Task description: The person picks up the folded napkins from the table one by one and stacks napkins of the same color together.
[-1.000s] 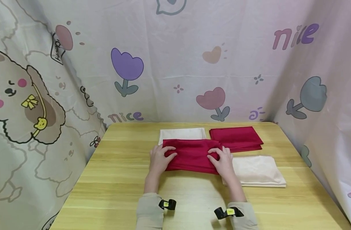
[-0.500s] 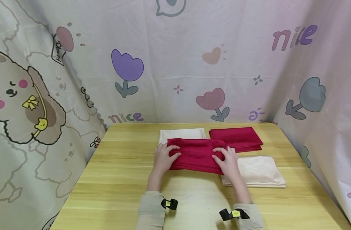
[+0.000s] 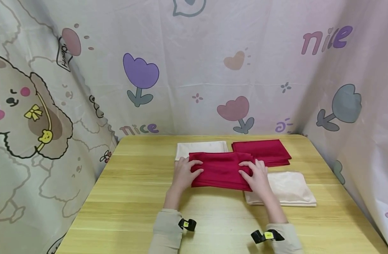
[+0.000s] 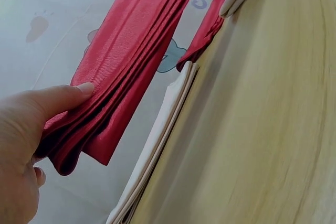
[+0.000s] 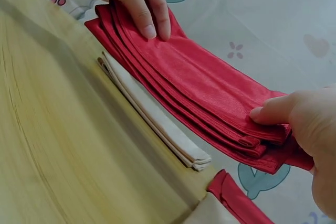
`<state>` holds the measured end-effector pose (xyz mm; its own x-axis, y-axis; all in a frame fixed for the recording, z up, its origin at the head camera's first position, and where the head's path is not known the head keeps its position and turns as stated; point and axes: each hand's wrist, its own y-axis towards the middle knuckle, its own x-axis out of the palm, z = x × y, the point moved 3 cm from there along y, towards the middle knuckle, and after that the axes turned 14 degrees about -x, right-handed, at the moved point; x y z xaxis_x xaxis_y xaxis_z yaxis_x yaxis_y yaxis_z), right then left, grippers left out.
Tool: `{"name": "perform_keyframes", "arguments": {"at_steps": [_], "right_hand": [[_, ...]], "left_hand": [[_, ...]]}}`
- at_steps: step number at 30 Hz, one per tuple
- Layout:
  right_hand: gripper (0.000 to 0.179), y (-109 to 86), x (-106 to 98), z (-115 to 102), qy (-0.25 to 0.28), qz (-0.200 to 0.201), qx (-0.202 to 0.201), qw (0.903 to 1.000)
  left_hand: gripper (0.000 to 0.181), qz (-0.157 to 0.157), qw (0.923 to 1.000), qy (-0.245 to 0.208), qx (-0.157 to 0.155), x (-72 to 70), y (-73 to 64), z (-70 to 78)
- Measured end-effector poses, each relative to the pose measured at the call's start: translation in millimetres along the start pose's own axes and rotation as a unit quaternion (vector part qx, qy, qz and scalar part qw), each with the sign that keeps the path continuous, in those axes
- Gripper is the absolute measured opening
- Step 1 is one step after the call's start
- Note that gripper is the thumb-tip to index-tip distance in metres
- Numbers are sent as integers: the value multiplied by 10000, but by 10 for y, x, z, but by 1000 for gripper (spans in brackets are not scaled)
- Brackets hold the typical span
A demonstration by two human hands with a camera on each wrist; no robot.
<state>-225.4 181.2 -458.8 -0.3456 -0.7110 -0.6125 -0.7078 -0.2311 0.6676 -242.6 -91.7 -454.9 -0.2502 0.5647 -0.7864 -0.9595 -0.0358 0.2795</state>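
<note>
A folded red cloth (image 3: 220, 170) is held above the table between both hands, its layered edges showing in the wrist views. My left hand (image 3: 183, 174) grips its left end, with the thumb (image 4: 73, 95) on top of the layers. At the other end, my right hand (image 3: 259, 176) pinches the cloth, thumb uppermost in the right wrist view. Fingers under the cloth are mostly hidden. Behind it lies a folded white cloth (image 3: 201, 147), partly covered. A second folded red cloth (image 3: 260, 151) sits at the back right, and a folded cream cloth (image 3: 287, 188) lies beside my right wrist.
The wooden table (image 3: 127, 197) carries the folded cloths and ends at a printed curtain (image 3: 187, 70) at the back. More curtain hangs along the left and right sides. Black straps with small cameras are worn on both sleeves.
Both hands have shifted to the right with the red cloth, rising very slightly. More of the white cloth's left part shows now. The other folded cloths stay in place.
</note>
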Motion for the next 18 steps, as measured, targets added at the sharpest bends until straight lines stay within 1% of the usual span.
{"name": "perform_keyframes", "arguments": {"at_steps": [5, 10, 18], "right_hand": [[23, 39, -43, 19, -113, -86, -170, 9998], [24, 64, -85, 44, -253, -201, -331, 9989], [25, 88, -146, 86, -485, -380, -607, 9962]], "left_hand": [[24, 33, 9998, 72, 177, 6, 7, 14], [26, -68, 9988, 310, 374, 44, 17, 15], [29, -62, 9944, 679, 810, 57, 24, 44]]}}
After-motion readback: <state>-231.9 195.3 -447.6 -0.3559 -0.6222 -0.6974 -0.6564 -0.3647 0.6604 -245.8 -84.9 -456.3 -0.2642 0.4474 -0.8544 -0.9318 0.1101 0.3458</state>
